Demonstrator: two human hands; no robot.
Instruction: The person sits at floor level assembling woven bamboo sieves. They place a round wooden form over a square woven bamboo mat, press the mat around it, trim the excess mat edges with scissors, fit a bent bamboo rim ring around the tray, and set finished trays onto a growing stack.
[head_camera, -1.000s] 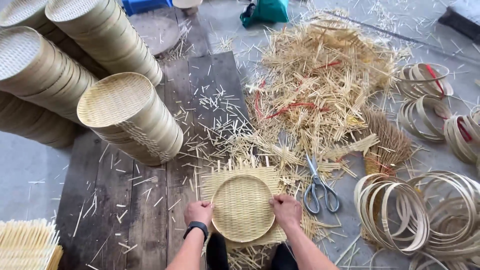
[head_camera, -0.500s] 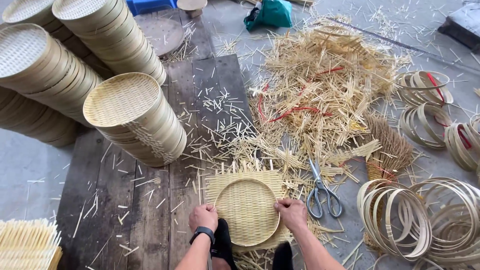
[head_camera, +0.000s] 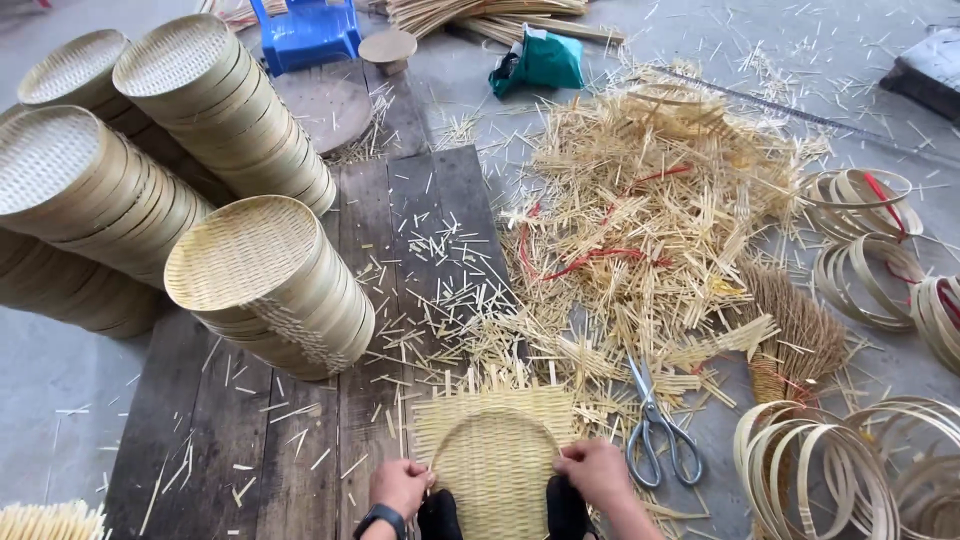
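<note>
A square woven bamboo mat with a round rim pressed into it (head_camera: 495, 450) lies on the floor in front of me, loose strip ends sticking out at its top edge. My left hand (head_camera: 400, 487), with a dark watch on the wrist, grips the rim's lower left side. My right hand (head_camera: 596, 470) holds the rim's lower right side. Grey scissors (head_camera: 655, 428) lie just right of the mat, close to my right hand.
Stacks of finished round woven trays (head_camera: 270, 285) lie on their sides at left on dark wooden planks (head_camera: 250, 440). A big heap of bamboo offcuts (head_camera: 650, 220) fills the middle right. Coiled bamboo hoops (head_camera: 820, 470) sit at right. A small brush (head_camera: 795, 330) lies by the scissors.
The view has tilted up and moved back, so the mat and both hands sit lower in frame. Both hands have slid toward the rim's near edge.
</note>
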